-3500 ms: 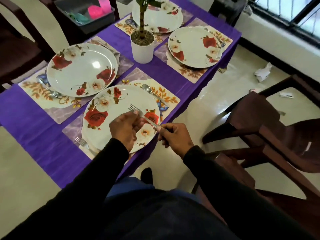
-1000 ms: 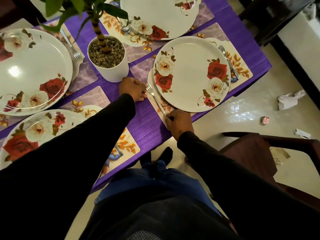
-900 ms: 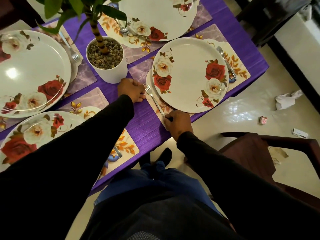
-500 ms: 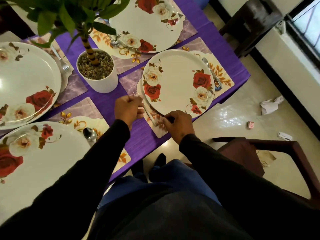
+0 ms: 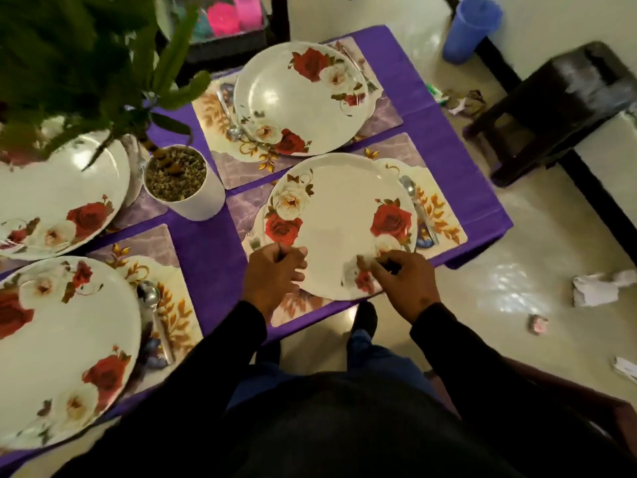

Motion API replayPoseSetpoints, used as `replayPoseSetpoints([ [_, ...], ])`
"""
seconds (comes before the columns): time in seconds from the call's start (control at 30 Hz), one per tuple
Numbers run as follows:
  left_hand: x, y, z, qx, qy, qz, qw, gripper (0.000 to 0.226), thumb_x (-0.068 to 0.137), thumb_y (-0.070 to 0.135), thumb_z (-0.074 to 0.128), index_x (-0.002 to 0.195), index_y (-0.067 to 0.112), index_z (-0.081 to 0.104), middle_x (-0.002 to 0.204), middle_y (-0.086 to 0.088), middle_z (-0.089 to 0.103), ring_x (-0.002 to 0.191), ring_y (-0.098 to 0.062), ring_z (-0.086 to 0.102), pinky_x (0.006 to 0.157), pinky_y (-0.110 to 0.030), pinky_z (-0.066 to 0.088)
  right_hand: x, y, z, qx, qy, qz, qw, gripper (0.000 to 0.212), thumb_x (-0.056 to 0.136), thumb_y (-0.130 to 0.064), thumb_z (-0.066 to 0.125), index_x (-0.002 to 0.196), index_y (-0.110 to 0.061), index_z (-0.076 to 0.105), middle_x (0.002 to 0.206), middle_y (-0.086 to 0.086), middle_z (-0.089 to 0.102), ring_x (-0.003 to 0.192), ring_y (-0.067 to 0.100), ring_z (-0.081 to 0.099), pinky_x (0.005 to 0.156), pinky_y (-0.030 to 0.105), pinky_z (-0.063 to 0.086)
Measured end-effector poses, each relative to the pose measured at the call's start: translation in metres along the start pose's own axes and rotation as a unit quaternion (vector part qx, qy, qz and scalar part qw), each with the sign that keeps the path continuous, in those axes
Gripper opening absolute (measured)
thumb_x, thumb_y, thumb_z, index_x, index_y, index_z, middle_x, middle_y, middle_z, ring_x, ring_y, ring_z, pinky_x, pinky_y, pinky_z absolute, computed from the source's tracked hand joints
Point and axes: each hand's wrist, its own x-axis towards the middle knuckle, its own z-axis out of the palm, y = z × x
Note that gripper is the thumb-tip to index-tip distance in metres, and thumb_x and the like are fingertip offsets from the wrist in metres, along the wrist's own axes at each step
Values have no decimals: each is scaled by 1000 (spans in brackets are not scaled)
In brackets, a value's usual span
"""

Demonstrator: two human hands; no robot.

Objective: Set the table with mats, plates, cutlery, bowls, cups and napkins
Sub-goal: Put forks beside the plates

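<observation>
Both our hands sit at the near rim of the rose plate (image 5: 339, 219): our left hand (image 5: 272, 276) curls its fingers round the fork (image 5: 254, 240), whose tines poke out just beyond the knuckles on the mat (image 5: 241, 208); our right hand (image 5: 401, 282) pinches the plate's edge. Half a second ago the right hand held the fork's handle; now it grips the plate, which has slid nearer.
</observation>
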Motion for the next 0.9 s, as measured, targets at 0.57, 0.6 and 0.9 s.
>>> replayPoseSetpoints([
  [0.57,-34,50,143,-1,16,78,997,15,94,23,67,93,8,71,85,-8,74,72,-22,71,64,-36,58,80,5,-99,57,-122,-97,986,33,90,-17,69,64,-36,63,60,-31,62,68,-10,61,66,7,43],
  [0.6,-30,53,154,-10,10,82,997,16,94,22,67,92,7,71,84,-9,74,72,-20,70,64,-35,57,81,8,-106,54,-117,-99,987,28,90,-19,69,66,-34,63,62,-27,63,67,-8,61,63,6,41],
  [0.9,-8,68,305,4,-83,94,992,16,95,18,65,83,9,70,82,-15,73,66,-16,65,60,-29,51,133,94,-211,50,-56,-60,995,18,89,-22,71,76,-8,73,70,3,69,63,15,62,67,32,53],
])
